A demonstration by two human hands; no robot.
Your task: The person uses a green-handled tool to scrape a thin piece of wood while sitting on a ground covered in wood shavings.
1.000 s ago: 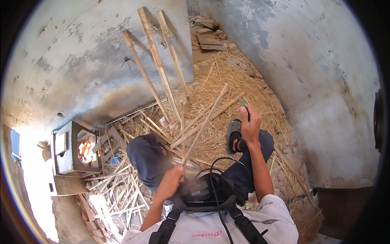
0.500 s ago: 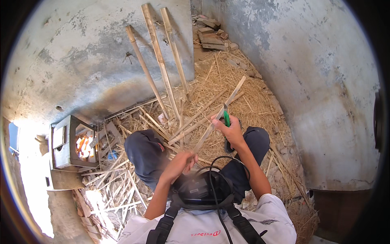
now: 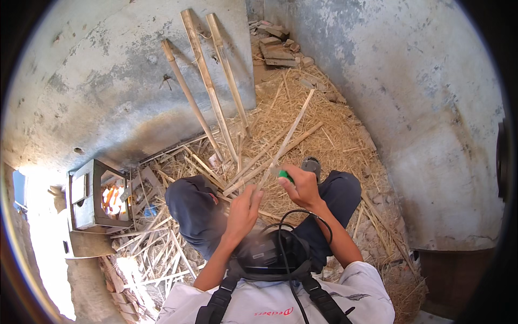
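Observation:
My left hand [image 3: 244, 214] is closed around the near end of a thin split bamboo strip [image 3: 291, 130], which slants up and away to the right. My right hand [image 3: 304, 188] grips a green-handled knife [image 3: 285, 176] against the strip, just ahead of the left hand. The fingers hide most of the blade. Both hands are between my bent knees, above the straw [image 3: 324, 146]. Beneath the held strip, longer bamboo pieces [image 3: 286, 150] lie on the straw.
Three bamboo poles [image 3: 202, 67] lean on the weathered wall [image 3: 124, 70] ahead. At the left stands a box-like frame [image 3: 86, 191] with bright orange inside. Many cut strips [image 3: 175, 254] litter the floor beside it. Bricks [image 3: 278, 51] are piled in the far corner.
My left hand has moved forward along with the strip, which now stands at a steeper slant. My right hand and the knife have come nearer to me, close to the left hand.

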